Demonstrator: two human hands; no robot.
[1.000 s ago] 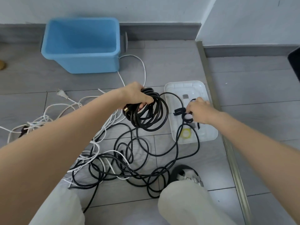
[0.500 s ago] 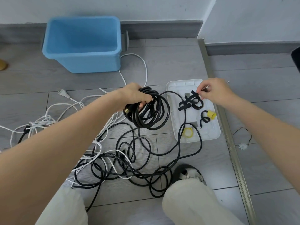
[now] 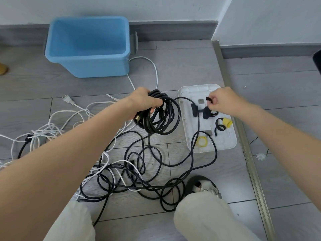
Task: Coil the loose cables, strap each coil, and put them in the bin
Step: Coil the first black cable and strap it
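Since half a second ago, the right hand (image 3: 221,100) is sitting a little lower and nearer over the white tray (image 3: 227,145), its fingers (image 3: 212,101) curled and pinching one end of a black strap (image 3: 207,108) whose rest is dangling onto the tray. Left of it, the left hand (image 3: 145,101) is still gripping the black coil (image 3: 161,117) in the same spot above the floor (image 3: 191,66), fingers wrapped round the loops. From the coil, uncoiled black cable (image 3: 152,173) is trailing over the tray's near edge and lying tangled on the near floor, mixed with white cable (image 3: 57,129) spreading to the left. On the tray, another curled strap (image 3: 219,128) and a yellow ring (image 3: 202,141) are lying apart. Far left, the blue bin (image 3: 88,66) is standing against the wall, nothing visible inside.
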